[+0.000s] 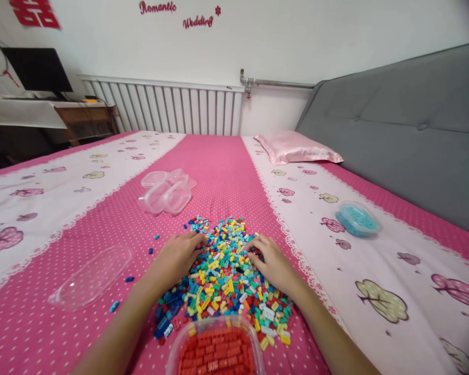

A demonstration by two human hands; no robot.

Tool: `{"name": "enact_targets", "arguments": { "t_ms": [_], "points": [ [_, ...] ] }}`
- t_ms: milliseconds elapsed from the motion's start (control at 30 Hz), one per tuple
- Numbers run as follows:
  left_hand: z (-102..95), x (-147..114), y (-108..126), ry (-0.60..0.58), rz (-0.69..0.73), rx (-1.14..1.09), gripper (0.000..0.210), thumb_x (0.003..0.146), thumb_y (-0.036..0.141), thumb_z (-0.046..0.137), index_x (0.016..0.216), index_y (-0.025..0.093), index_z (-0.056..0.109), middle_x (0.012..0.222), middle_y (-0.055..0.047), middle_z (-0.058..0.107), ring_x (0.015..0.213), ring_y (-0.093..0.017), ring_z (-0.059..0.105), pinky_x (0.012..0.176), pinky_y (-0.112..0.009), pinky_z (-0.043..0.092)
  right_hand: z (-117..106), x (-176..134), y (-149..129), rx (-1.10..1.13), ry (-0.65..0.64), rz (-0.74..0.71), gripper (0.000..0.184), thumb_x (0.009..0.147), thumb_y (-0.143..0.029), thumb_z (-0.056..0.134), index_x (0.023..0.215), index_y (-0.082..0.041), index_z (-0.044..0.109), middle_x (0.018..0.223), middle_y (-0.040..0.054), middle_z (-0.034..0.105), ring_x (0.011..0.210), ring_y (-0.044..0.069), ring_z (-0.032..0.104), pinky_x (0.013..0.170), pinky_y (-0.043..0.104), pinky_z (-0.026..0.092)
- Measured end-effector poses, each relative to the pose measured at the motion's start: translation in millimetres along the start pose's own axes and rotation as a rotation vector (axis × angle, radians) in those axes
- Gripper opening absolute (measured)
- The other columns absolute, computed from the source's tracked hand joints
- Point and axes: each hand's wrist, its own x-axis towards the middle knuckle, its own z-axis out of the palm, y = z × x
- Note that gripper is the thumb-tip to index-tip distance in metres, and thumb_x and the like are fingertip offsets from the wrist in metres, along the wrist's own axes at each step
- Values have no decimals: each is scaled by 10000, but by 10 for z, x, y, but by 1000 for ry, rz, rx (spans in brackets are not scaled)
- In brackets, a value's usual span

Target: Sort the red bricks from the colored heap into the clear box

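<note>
A wide heap of small toy building bricks in many colours lies on the pink bedspread. My left hand rests at the heap's left edge, its bent fingers and thumb apart over the bricks. At the right edge is my right hand, fingers curved inward and thumb separate, touching bricks. Nothing shows held in either hand, though the left fingertips are partly hidden. Closest to me, between my forearms, stands a clear plastic box filled with red bricks.
Stacked clear containers stand beyond the heap. A clear lid lies left, near a few stray blue bricks. To the right is a box of light-blue bricks. A pink pillow lies by the grey headboard.
</note>
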Motion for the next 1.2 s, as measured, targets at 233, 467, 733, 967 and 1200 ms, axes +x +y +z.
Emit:
{"name": "enact_targets", "arguments": {
  "t_ms": [233,467,733,967,1200],
  "points": [
    [9,2,-2,9,-1,-9,172,995,190,498,1077,213,647,1070,-63,716,979,-240,677,820,-327,446,-4,-3,9,5,-30,15,307,970,-116,504,1187,-228,689,1200,82,671,1172,255,560,1037,428,427],
    [12,-13,-2,19,7,-8,181,993,196,499,1074,215,660,1079,-60,719,967,-234,680,816,-328,447,18,-6,23,-23,-20,31,334,903,-35,449,1058,-201,694,1131,72,678,1122,252,556,1013,430,428],
    [15,-15,2,41,25,12,185,986,197,499,1067,221,664,1056,-64,725,960,-243,676,825,-340,449,-63,-43,-50,21,-68,-36,156,903,-112,593,974,-237,652,1052,46,697,1088,257,570,992,451,419],
    [1,-22,-5,92,49,20,185,997,208,486,1025,216,669,1010,-66,719,920,-243,669,836,-350,441,-94,-1,-54,90,86,-23,235,851,-115,642,1045,-242,680,942,46,737,982,261,627,945,475,453],
    [-66,-82,179,177,152,-136,176,1012,235,484,988,193,654,978,-51,709,912,-191,649,835,-299,446,-271,-190,-360,474,68,-7,84,841,-252,681,908,-218,722,924,55,775,860,212,730,825,369,577]
  ]
}}
